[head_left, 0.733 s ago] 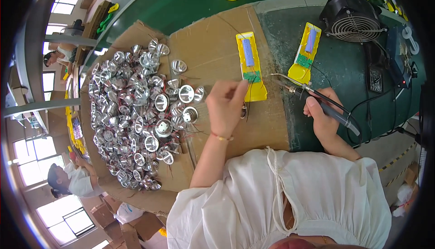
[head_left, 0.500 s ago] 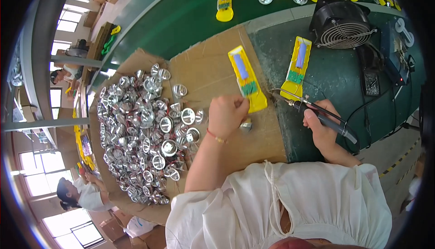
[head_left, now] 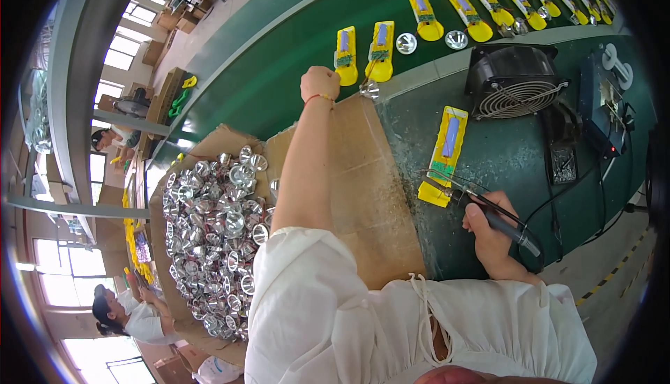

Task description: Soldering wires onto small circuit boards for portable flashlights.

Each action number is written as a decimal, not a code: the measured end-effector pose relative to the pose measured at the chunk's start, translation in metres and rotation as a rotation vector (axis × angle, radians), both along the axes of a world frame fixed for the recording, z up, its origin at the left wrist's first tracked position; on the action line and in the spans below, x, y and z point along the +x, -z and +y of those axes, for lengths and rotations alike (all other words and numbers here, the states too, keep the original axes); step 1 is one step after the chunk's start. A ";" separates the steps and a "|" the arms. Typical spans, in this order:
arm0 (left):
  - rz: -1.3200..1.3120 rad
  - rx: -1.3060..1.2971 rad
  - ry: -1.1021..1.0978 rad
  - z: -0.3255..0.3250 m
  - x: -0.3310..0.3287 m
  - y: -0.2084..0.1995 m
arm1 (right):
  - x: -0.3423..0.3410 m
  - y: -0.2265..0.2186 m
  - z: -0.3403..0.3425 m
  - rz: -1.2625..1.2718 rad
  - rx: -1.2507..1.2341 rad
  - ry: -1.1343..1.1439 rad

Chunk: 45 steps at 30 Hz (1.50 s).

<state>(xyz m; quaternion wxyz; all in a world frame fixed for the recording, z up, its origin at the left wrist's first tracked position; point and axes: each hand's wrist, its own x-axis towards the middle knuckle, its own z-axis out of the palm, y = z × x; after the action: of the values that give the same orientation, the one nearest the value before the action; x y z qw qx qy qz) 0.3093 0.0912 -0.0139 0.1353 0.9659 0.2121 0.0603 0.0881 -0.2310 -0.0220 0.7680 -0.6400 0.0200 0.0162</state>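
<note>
Reaching far forward, my left hand [head_left: 320,84] is closed at the left edge of a yellow torch housing [head_left: 347,63] on the green belt; its fingertips are partly hidden. Just right of it lies a second yellow housing [head_left: 381,56] with a blue battery and green circuit board, a shiny reflector [head_left: 370,90] at its near end. My right hand [head_left: 493,234] is wrapped round the dark handle of a soldering iron [head_left: 499,223] with a thin feed tube along it. The iron's tip is over the lower end of another yellow housing [head_left: 447,148] on the green bench.
A heap of silver reflectors [head_left: 216,237] lies on cardboard [head_left: 363,195] at left. A black fan [head_left: 513,80] and a blue soldering station [head_left: 604,108] with a cable stand at right. Several more yellow housings [head_left: 426,17] line the belt. Other people sit at far left.
My left hand has moved from the cardboard forward to the belt. The housing that lay on the cardboard is now on the belt with a reflector. The whole view has shifted; the right hand still holds the iron.
</note>
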 end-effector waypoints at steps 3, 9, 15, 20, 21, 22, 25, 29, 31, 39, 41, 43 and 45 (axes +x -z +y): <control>-0.069 -0.059 0.008 -0.024 -0.054 -0.020 | 0.001 -0.001 -0.001 0.033 0.008 0.005; -0.239 -0.144 0.093 -0.073 -0.236 -0.015 | -0.001 -0.002 0.000 -0.023 0.006 -0.041; -0.328 0.155 -0.054 0.003 -0.266 -0.044 | -0.007 -0.002 0.007 -0.097 -0.029 -0.068; -0.001 0.431 0.290 0.040 -0.258 -0.040 | -0.021 -0.010 0.006 -0.107 -0.010 -0.071; 0.052 0.477 0.329 0.038 -0.255 -0.038 | -0.023 -0.011 0.006 -0.111 -0.012 -0.068; 0.167 0.370 0.296 0.046 -0.248 -0.033 | -0.025 -0.011 0.005 -0.098 -0.006 -0.069; 0.140 0.343 0.343 0.052 -0.249 -0.033 | -0.029 -0.015 0.001 -0.087 -0.005 -0.074; -0.307 -0.527 0.029 0.020 -0.256 -0.047 | -0.029 -0.012 0.001 -0.097 -0.042 -0.073; -0.326 -0.891 0.060 -0.021 -0.271 -0.058 | -0.031 -0.014 0.005 -0.088 -0.041 -0.150; -0.096 -0.896 -0.138 -0.081 -0.307 -0.014 | -0.030 -0.004 0.022 -0.204 -0.164 -0.240; -0.166 -0.851 -0.085 -0.085 -0.301 -0.006 | -0.030 -0.008 0.026 -0.200 -0.177 -0.269; -0.247 -0.785 -0.028 -0.087 -0.298 -0.003 | -0.029 -0.006 0.030 -0.206 -0.164 -0.269; -0.232 -0.794 -0.042 -0.088 -0.299 0.002 | -0.029 -0.004 0.033 -0.208 -0.152 -0.268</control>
<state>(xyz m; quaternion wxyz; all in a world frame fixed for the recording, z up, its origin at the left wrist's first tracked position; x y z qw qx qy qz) 0.0107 0.0035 -0.0155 0.5193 0.8209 0.2219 0.0848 0.0589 -0.1984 -0.0185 0.7062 -0.6914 -0.1439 0.0502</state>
